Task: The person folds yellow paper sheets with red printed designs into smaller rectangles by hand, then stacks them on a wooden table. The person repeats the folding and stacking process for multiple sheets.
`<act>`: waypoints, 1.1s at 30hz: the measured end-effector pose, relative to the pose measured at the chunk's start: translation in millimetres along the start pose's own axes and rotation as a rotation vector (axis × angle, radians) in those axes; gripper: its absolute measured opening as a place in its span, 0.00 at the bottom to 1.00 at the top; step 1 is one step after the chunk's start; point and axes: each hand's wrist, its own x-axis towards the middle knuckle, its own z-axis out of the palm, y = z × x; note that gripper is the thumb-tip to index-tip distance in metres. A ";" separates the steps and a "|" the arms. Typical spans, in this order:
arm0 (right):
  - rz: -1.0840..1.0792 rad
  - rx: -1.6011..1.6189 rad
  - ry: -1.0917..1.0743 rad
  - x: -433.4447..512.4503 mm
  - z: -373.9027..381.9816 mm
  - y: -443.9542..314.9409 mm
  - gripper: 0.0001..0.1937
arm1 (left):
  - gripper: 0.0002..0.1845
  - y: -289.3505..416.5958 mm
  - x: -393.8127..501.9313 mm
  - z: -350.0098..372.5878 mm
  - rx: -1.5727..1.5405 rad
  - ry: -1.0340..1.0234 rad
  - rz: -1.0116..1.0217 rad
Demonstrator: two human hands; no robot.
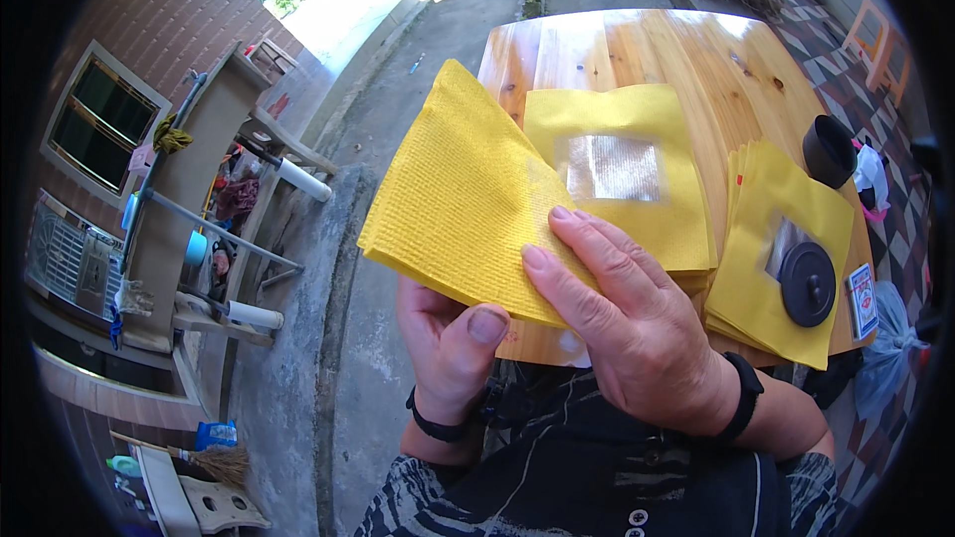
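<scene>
Both hands hold a stack of yellow textured fabric sheets or bags (pixel 462 194), raised and tilted above the near left part of a wooden table. My left hand (pixel 455 347) grips its lower edge, thumb in front, with the other fingers hidden behind. My right hand (pixel 634 313) lies over the lower right corner, its fingertips on the front face. Behind it on the table rests a pile of yellow bags (pixel 619 112) with a clear, shiny window (pixel 615 168). To the right is another yellow pile (pixel 791 186), and a dark round lid (pixel 807 283) with a knob sits on it.
A dark cup (pixel 830 151) stands at the right rim of the wooden table (pixel 649 45), and a playing-card box (pixel 862 302) lies nearer me. Plastic bags (pixel 888 343) hang beyond that edge. On the left are a concrete sink counter (pixel 186 186) and a broom (pixel 220 459).
</scene>
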 end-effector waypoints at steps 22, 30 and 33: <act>0.149 0.248 0.027 -17.5 3.7 23.6 0.32 | 0.22 -7.9 21.8 15.3 -0.111 -0.191 0.040; 0.227 0.486 0.127 -23.7 9.5 34.4 0.33 | 0.08 -7.0 24.5 33.2 -0.211 -0.169 -0.023; 0.271 0.497 0.119 -25.1 7.0 33.0 0.33 | 0.08 -6.3 26.0 36.3 -0.208 -0.160 -0.038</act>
